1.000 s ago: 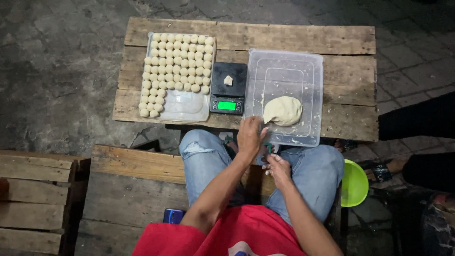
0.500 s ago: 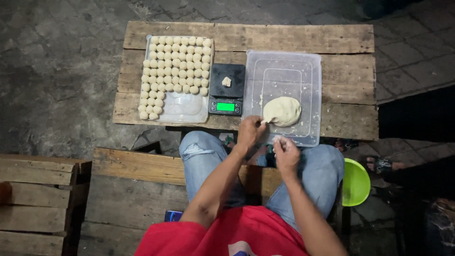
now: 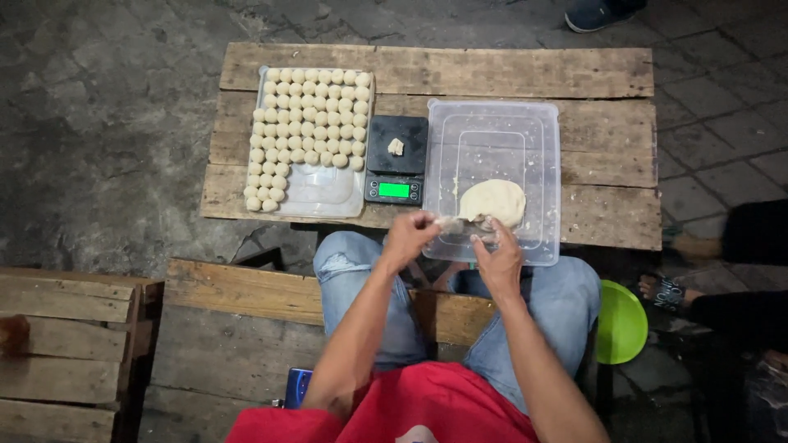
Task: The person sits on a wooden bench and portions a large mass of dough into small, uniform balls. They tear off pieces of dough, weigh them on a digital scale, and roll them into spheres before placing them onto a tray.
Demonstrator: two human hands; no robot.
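Over wooden table (image 3: 607, 74): left hand (image 3: 410, 238) and right hand (image 3: 497, 258) pinching strip off dough lump (image 3: 492, 201) in clear tub (image 3: 542, 123), beside scale (image 3: 396, 160).

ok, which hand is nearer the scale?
Left. The left hand is just below the scale; the right hand is farther right, by the dough lump.

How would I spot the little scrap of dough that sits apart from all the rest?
Start at the wooden plank table. In its middle, between the tray of dough balls and the clear plastic tub, stands a small black scale with a green lit display. The scrap of dough lies alone on its platform, ragged rather than rolled round.
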